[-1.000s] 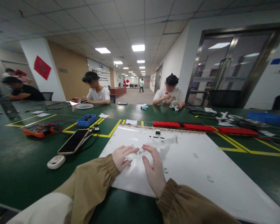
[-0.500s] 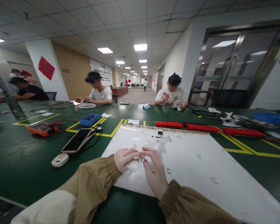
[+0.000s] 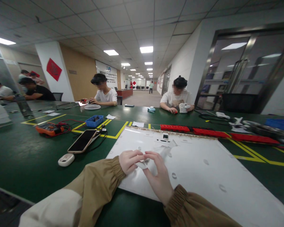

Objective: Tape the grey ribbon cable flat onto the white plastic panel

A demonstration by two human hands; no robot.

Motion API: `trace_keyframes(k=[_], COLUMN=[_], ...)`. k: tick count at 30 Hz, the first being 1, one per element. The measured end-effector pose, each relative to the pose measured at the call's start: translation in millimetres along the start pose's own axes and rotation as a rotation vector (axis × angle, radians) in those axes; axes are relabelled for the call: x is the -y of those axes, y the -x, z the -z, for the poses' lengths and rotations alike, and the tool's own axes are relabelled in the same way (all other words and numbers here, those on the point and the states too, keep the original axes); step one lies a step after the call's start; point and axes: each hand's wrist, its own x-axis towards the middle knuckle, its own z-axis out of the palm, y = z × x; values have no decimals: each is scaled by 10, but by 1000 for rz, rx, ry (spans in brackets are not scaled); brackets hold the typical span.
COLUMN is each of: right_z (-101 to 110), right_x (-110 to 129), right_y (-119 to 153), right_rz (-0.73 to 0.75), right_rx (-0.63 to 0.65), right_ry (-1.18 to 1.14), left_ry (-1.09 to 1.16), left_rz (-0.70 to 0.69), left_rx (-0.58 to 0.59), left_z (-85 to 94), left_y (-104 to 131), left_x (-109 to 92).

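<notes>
My left hand (image 3: pixel 130 161) and my right hand (image 3: pixel 159 176) meet above the near left part of a large white panel (image 3: pixel 191 176). Between their fingers is a small, thin, whitish sheet (image 3: pixel 143 164), bent and partly covered by the fingers. Both hands are closed on it, fingertips almost touching. Just beyond, a crumpled translucent film (image 3: pixel 167 150) lies on the panel. A small dark block (image 3: pixel 165 136) sits near the panel's far edge, beside a thin black piece. Several grey round marks are scattered over the panel.
Left of the panel lie a phone (image 3: pixel 82 142), a white rounded gadget (image 3: pixel 66 160), an orange multimeter (image 3: pixel 49 129) and a blue tray (image 3: pixel 94 121). Red strips (image 3: pixel 209 133) line the panel's far side. Two co-workers sit across the green table (image 3: pixel 21 157).
The thin sheet has been drawn up and folded between my fingers; its flat, grid-patterned part no longer shows. My view has shifted slightly left. The co-worker at right has lowered one hand to the table.
</notes>
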Motion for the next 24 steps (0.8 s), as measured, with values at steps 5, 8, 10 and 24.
trace_keyframes(k=[5,8,10,24], right_z=[7,13,17,36], right_x=[0,12,21,10], right_y=[1,-5,-9,-10], right_rz=[-1,-3,-3,-28], right_rx=[2,8,17,17], right_ry=[7,10,10,-28], left_ry=[5,14,21,-43], left_rz=[-5,32,48,98], left_rx=[-20,-7,2,39], left_z=[-5,2,10,-11], left_y=[-9,-19,-29,-35], left_x=[-12,-31,-44,-51])
